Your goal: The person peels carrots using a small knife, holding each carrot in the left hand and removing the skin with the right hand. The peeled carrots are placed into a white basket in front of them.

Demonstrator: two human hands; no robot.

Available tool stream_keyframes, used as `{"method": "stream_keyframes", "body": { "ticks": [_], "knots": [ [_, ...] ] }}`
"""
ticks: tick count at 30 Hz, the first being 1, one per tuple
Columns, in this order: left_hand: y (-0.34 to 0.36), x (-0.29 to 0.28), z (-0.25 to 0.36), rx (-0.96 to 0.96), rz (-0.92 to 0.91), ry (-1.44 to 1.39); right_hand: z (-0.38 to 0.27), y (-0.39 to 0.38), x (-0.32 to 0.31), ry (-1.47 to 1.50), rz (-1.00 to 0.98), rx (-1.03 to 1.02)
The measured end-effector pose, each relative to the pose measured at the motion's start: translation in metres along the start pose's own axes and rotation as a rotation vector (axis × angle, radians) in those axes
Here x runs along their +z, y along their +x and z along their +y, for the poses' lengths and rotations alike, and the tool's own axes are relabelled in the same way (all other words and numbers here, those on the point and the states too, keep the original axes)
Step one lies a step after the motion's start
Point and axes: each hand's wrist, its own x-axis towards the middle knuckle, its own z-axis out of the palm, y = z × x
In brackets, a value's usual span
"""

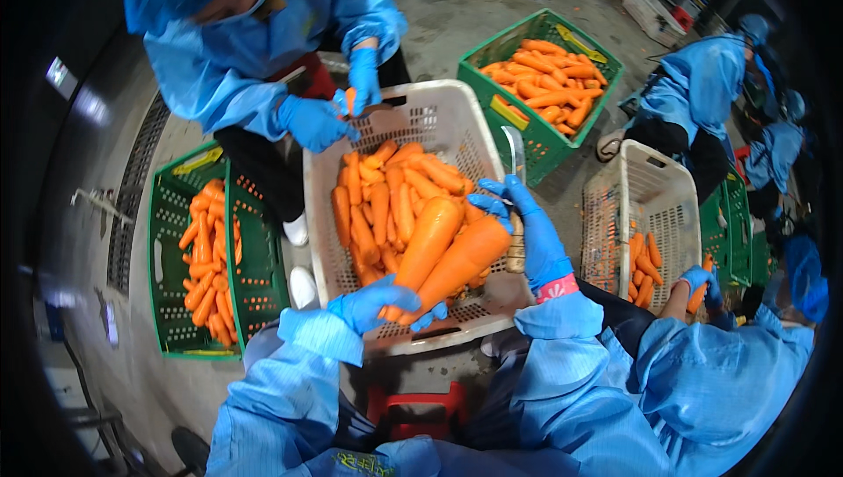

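My left hand (379, 305), in a blue glove, grips the thin ends of two large orange carrots (439, 251) held over a white plastic basket (443, 108). My right hand (525, 227), also blue-gloved, touches the thick end of the right carrot and holds a knife (515, 157) with a wooden handle, blade pointing up. The basket below holds several more carrots (386, 200).
Across the basket a person in blue clothing holds a carrot piece with gloved hands (314, 121). Green crates of carrots stand at left (180, 253) and at upper right (509, 117). A second white basket (654, 183) is at right beside other workers. A red stool (413, 407) is below.
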Motion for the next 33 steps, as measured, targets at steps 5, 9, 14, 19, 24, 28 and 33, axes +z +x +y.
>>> {"method": "stream_keyframes", "body": {
  "ticks": [5,9,14,19,24,28,33],
  "knots": [
    [0.001,-0.009,-0.004,-0.036,-0.002,-0.046,-0.001,-0.003,0.008,-0.127,0.026,0.039],
    [0.01,-0.012,-0.007,0.055,0.077,0.03,0.005,-0.009,0.016,-0.449,0.081,0.012],
    [0.018,-0.009,-0.009,0.164,0.261,0.308,0.002,-0.024,0.038,-0.389,0.077,-0.07],
    [0.027,-0.017,-0.019,0.222,0.368,0.39,0.0,-0.022,0.036,-0.399,0.072,-0.111],
    [0.031,-0.01,-0.003,0.183,0.281,0.245,0.005,-0.016,0.037,-0.31,0.085,-0.193],
    [0.023,-0.015,-0.001,0.153,0.243,0.051,0.02,-0.013,0.04,-0.39,0.033,-0.223],
    [0.022,-0.007,0.007,0.096,0.048,-0.232,0.013,-0.007,0.021,-0.07,0.302,0.044]
  ]
}}
